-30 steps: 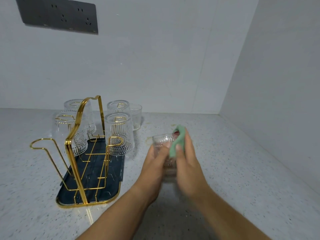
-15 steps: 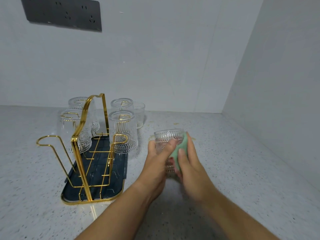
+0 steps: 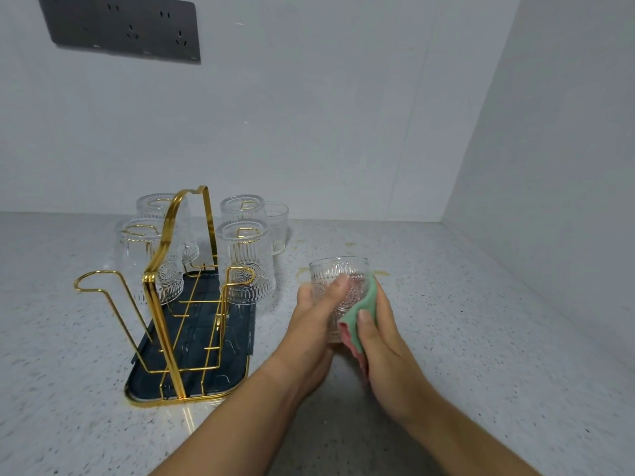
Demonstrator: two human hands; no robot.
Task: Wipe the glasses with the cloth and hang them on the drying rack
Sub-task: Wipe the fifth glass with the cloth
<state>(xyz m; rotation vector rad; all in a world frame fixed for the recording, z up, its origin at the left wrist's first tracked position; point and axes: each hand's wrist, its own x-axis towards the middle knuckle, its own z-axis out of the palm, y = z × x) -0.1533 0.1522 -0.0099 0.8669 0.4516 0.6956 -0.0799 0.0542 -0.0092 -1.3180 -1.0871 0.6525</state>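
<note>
An embossed clear glass (image 3: 338, 274) is held upright above the counter, in front of me. My left hand (image 3: 314, 316) grips its left side, thumb across the front. My right hand (image 3: 381, 348) holds a green and pink cloth (image 3: 360, 316) and presses it against the glass's right side. To the left stands the gold wire drying rack (image 3: 161, 293) on a dark tray (image 3: 192, 383). Several glasses (image 3: 245, 262) hang upside down on its prongs. The near left prong (image 3: 89, 281) and the near right prong (image 3: 240, 276) are bare.
One more glass (image 3: 277, 226) stands upright on the speckled counter behind the rack. A wall closes the right side and another the back, with a dark socket panel (image 3: 123, 27) high on the left.
The cloth has slid from the glass's rim down along its right side. The glass has come more upright in my left hand.
</note>
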